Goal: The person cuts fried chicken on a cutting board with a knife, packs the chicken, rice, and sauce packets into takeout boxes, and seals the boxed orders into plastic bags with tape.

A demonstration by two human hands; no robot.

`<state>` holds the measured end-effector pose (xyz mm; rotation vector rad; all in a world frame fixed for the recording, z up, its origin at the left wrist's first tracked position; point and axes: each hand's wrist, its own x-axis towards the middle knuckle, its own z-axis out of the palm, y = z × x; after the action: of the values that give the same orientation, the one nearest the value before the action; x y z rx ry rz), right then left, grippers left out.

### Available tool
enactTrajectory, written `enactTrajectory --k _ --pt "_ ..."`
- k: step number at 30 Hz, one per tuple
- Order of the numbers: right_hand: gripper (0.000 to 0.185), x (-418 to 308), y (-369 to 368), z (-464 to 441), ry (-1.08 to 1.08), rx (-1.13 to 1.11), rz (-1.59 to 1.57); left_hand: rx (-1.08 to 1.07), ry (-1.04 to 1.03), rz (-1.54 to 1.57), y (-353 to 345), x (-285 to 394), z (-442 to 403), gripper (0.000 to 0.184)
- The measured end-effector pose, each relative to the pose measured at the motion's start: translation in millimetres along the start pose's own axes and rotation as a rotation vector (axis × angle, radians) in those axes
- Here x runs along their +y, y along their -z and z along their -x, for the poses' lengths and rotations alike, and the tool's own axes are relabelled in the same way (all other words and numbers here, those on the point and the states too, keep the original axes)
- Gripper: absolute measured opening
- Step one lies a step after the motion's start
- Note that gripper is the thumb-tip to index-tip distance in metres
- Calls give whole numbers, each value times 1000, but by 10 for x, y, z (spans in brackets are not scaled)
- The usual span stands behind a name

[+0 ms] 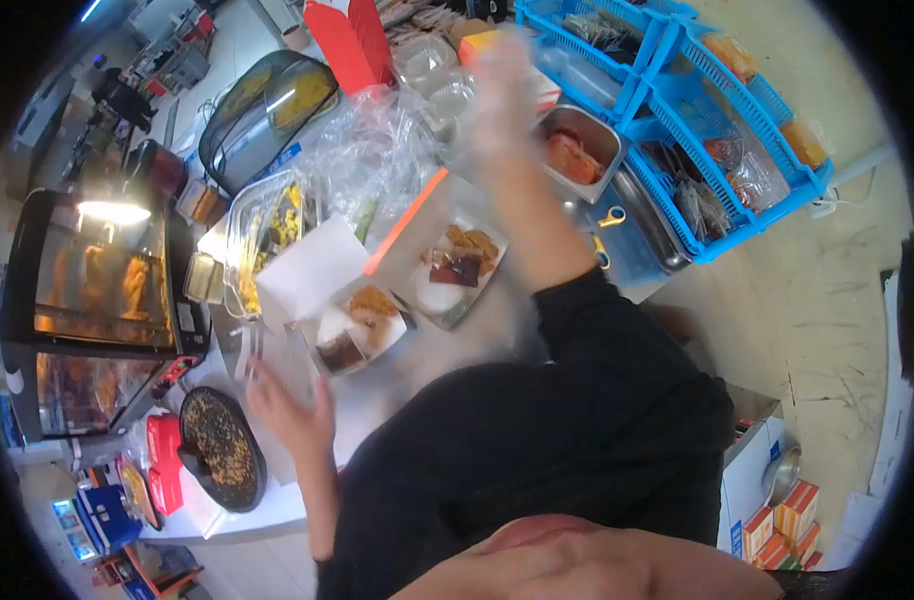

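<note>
While bags (362,140) crowd meal boxes (312,272), left grip (293,408) unclear, right grip (505,95) too blurred to tell

- No text, label or number can be read.
- Left of the left hand (292,412), the heated cabinet's control panel (171,378) shows lit marks, perhaps digits, too small to read.
- Further left, the lit screen (74,530) is illegible.

Near the front edge of the table (367,395), left box (312,262) beside right box (417,245), food (460,265) in both; behind, bags (377,135); rightward, pan (605,150), then baskets (747,218); by the left edge, cabinet (107,346), dish (254,478) before it.
</note>
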<state>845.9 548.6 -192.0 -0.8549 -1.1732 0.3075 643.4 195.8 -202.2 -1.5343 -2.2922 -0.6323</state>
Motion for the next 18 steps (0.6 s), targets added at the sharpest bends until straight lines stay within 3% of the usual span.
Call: enactTrajectory --k 1,3,6,8,11,14,18 --pt "44 -510 -322 357 -297 -45 -428 24 -150 18 -16 198 -149 89" --pt "61 -1129 -654 991 -471 -210 -722 105 -234 54 -117 471 -428 98" --pt "62 -1654 -502 1480 -45 -496 -646 311 -132 154 -167 464 -715 99" --pt "60 -1759 -416 1664 -59 -515 -743 344 -51 86 -111 359 -638 99" --pt "58 -1795 -322 1591 -88 -543 -815 380 -232 29 -14 269 -432 102" --pt "55 -1755 -470 1631 -237 -439 -934 353 -236 20 -114 355 -309 106" --pt "56 -2021 -232 1585 -39 -555 -736 423 -203 121 -111 248 -314 108"
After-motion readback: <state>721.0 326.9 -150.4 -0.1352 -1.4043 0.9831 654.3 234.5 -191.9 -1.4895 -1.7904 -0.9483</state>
